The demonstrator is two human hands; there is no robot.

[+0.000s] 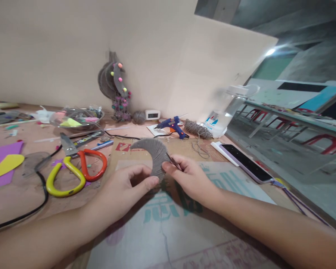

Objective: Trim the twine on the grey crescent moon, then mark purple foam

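Between my two hands is a grey crescent moon wrapped in ridged yarn, held upright above the work surface. My left hand is closed at its lower left edge, thumb in front and the other fingers partly behind. My right hand pinches the right side of the crescent, its thumb on the yarn. A thin dark edge sticks out by the right fingers; I cannot tell what it is. Beneath lies cardboard with a translucent printed sheet over it.
Scissors with yellow and red handles and a cutter lie left. Behind are a blue glue gun, grey yarn, a clock and a crescent ornament. A phone and clear jug stand right.
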